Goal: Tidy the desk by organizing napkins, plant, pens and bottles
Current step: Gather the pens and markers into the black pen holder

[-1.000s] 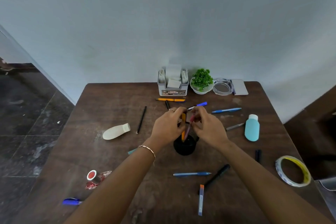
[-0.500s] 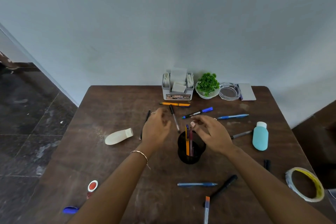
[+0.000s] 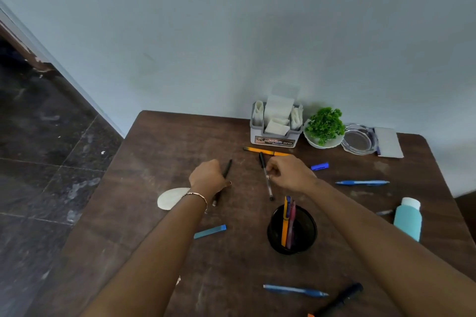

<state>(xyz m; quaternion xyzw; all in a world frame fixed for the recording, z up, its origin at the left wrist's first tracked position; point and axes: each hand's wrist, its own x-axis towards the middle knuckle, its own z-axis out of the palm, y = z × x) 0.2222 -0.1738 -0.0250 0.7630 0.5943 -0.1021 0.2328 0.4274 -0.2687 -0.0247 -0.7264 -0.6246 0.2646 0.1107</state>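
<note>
My left hand (image 3: 208, 175) curls round a thin black pen (image 3: 228, 167) that lies slanted on the brown desk (image 3: 159, 147). My right hand (image 3: 289, 174) pinches a black-capped clear pen (image 3: 269, 188) near its middle. Just below it, a black mesh pen cup (image 3: 306, 233) holds an orange pen (image 3: 285, 224) and a pink pen (image 3: 291, 221) upright. A napkin holder (image 3: 274, 139) and a small green plant (image 3: 325, 125) stand at the back edge by the wall. A teal bottle (image 3: 408, 222) is at the right, and a white bottle (image 3: 170, 198) lies behind my left wrist.
Loose on the desk lie an orange pen (image 3: 265, 151), a blue cap (image 3: 319, 166), a blue pen (image 3: 362, 183), another blue pen (image 3: 293, 290), a black marker (image 3: 343, 296) and a blue stick (image 3: 210, 231). A glass ashtray (image 3: 359, 140) and white card (image 3: 389, 142) sit back right.
Both hands left the pen cup, where the orange and pink pens now stand, and moved to the far side. Each has taken hold of a black pen on the desk.
</note>
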